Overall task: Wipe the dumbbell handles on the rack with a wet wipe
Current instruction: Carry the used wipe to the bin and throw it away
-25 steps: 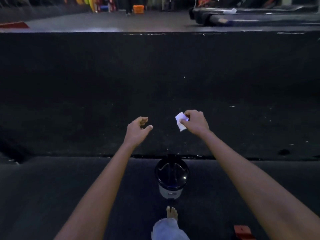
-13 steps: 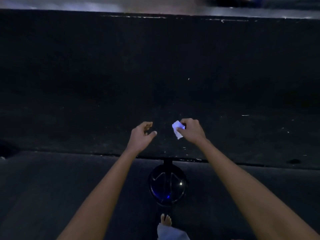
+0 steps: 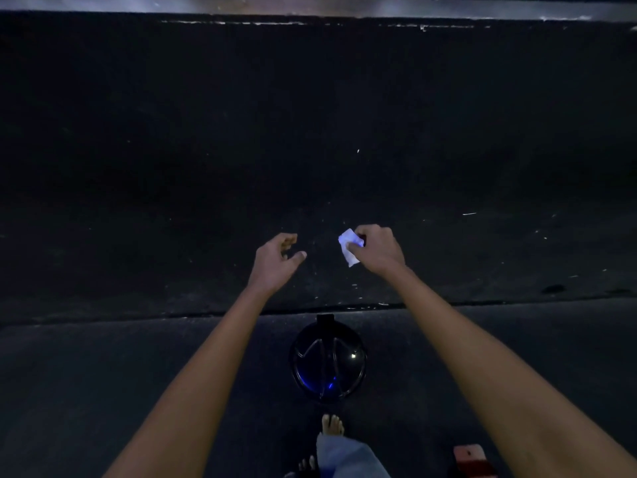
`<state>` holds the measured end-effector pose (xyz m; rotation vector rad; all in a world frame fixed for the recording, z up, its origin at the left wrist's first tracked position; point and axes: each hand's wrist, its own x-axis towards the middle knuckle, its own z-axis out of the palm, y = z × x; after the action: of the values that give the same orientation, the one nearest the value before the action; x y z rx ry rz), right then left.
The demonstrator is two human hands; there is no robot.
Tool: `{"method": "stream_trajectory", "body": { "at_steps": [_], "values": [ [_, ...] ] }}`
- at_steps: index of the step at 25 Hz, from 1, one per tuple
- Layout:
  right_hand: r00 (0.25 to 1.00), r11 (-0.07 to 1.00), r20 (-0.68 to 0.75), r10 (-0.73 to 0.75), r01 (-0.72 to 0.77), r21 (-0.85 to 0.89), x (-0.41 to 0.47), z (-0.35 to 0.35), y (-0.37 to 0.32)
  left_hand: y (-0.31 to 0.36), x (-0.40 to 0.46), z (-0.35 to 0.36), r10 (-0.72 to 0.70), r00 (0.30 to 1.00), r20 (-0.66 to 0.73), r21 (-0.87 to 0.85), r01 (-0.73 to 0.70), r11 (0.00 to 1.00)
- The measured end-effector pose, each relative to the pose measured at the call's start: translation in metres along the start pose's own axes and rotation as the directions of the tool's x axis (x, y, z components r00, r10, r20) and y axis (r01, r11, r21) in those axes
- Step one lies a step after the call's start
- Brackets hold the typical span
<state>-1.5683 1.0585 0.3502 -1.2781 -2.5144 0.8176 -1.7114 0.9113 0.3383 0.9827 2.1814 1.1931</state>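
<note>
Your right hand [image 3: 377, 250] pinches a small white wipe [image 3: 350, 246] between thumb and curled fingers [image 3: 370, 232], just right of the frame's centre; the wipe sticks out to the left of the knuckles, crumpled and hanging a little below the thumb. Your left hand [image 3: 274, 260] sits just left of centre, near the right one but apart from it, holding nothing: its fingers are loosely curled and the thumb points toward the wipe across a gap. Both forearms run down to the lower corners of the frame.

Below and between your wrists, in the lower middle, stands a round dark bin [image 3: 327, 362] seen from above, with a glossy lid and a faint blue glint inside. Just under it, at the bottom edge, your bare foot [image 3: 332, 424] shows beneath a pale trouser leg [image 3: 348, 457]. A small red thing [image 3: 470, 458] lies at the lower right; you cannot tell what it is.

Dark floor [image 3: 138, 374] fills the lower frame, and a darker mat [image 3: 310, 132] covers the middle and upper part, ending at a pale strip along the top edge. No dumbbells or rack show anywhere in view.
</note>
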Motion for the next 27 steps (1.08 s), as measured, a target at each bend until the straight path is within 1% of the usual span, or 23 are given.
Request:
{"method": "stream_trajectory", "body": {
  "at_steps": [6,11,18,23,27],
  "values": [
    [0.998,0.999,0.062,-0.029,0.03,-0.013,0.003,0.019,-0.004,-0.009,0.007,-0.007,-0.01,1.0,-0.006,-0.001,0.01,1.0],
    [0.997,0.999,0.074,-0.038,0.039,-0.017,0.003,0.026,-0.008,-0.022,0.005,-0.013,-0.035,0.999,-0.008,-0.005,0.035,0.999],
    [0.99,0.998,0.133,-0.047,0.053,-0.044,0.0,0.043,-0.003,-0.033,-0.001,-0.008,-0.056,0.998,-0.003,-0.024,0.055,0.998],
    [0.985,0.999,0.174,-0.013,0.021,-0.045,-0.009,0.056,0.005,-0.047,-0.007,0.004,-0.094,0.996,0.006,-0.021,0.094,0.995],
    [0.972,0.997,0.231,0.033,-0.016,-0.077,-0.014,0.066,0.012,-0.055,-0.011,0.015,-0.133,0.991,0.023,-0.025,0.133,0.991]
  ]
}}
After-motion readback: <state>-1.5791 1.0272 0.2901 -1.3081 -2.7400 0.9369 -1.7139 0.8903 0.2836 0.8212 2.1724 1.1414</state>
